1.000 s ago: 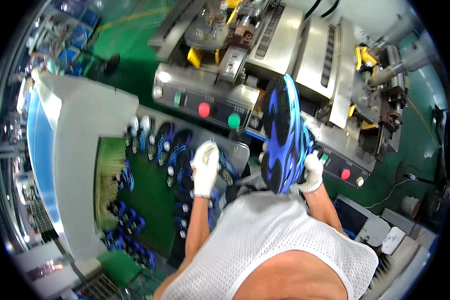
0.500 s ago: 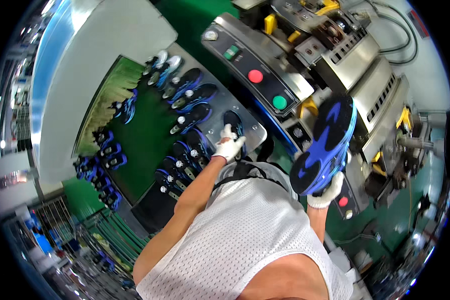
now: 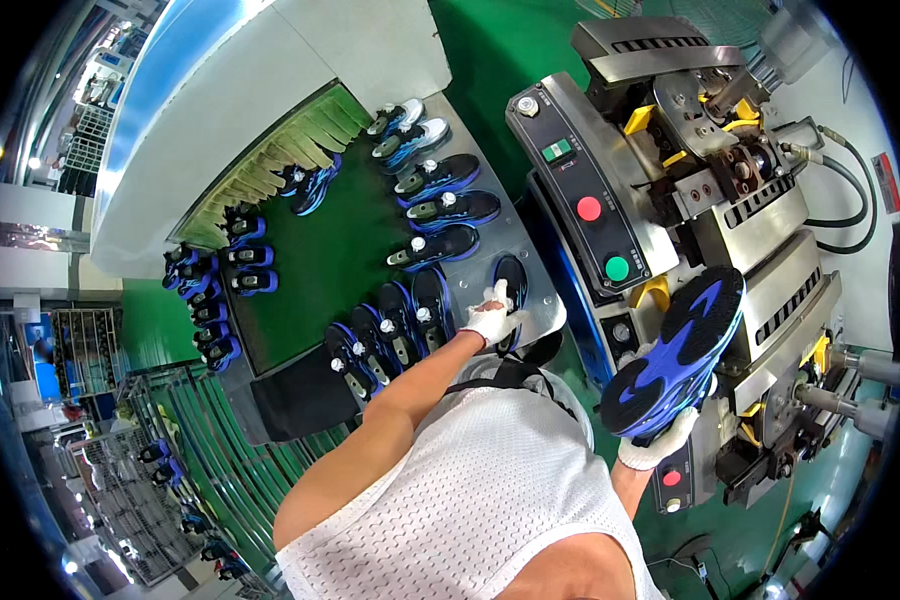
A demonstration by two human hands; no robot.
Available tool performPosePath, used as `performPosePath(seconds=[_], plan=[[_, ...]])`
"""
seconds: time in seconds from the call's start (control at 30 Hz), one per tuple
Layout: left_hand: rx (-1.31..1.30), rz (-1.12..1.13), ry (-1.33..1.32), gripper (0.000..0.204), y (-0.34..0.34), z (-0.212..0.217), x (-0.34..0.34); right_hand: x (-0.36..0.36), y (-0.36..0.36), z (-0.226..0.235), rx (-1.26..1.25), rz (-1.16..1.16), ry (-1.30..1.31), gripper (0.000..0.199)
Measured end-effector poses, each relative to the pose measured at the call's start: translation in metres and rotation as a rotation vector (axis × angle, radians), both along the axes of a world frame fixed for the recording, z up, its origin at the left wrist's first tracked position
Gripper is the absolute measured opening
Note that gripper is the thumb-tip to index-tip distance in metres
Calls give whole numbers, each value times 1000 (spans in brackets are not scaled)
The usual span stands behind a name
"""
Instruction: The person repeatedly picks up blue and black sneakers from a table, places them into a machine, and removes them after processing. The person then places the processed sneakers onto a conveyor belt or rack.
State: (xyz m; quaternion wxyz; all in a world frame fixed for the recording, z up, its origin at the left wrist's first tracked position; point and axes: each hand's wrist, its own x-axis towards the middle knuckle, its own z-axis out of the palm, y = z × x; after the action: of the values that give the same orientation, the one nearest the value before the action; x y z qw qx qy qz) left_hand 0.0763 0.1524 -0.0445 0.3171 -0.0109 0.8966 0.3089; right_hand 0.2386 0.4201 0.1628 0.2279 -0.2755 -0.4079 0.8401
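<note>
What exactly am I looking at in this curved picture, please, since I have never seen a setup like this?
A head-worn fisheye camera looks down on a person's own arms, so straight edges bend. The left hand, in a white glove, rests on a dark shoe lying on a grey table, beside a row of black and blue shoes along a green belt. The right hand holds another shoe sole up, blue and black, before a metal machine with a red button and a green button.

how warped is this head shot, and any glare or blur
Head view: strong fisheye, the press machine and conveyor edges bow toward a black rim; glare on the pale hood at upper left; the centre is sharp, left hand and held shoe crisp; the racks at lower left are smeared.
</note>
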Motion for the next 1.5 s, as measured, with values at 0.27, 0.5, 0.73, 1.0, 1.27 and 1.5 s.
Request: performPosePath(seconds=[0.27, 0.5, 0.73, 1.0, 1.27, 1.5], plan=[[-3, -12, -12, 98, -4, 5, 1, -1, -9, 4, -154, -4, -8, 68], [115, -13, -16, 94, -5, 8, -2, -38, -34, 57, -223, 280, 216, 74], [138, -27, 132, 91, -8, -13, 2, -31, -17, 46, -498, 162, 153, 59], [71, -187, 243, 77, -8, 26, -9, -47, -14, 52, -435, 45, 107, 59], [639, -221, 749, 35, 67, 225, -121, -52, 4, 44, -516, 53, 147, 55], [425, -707, 968, 47, 211, 231, -282, -58, 20, 46, -342, 59, -77, 40]])
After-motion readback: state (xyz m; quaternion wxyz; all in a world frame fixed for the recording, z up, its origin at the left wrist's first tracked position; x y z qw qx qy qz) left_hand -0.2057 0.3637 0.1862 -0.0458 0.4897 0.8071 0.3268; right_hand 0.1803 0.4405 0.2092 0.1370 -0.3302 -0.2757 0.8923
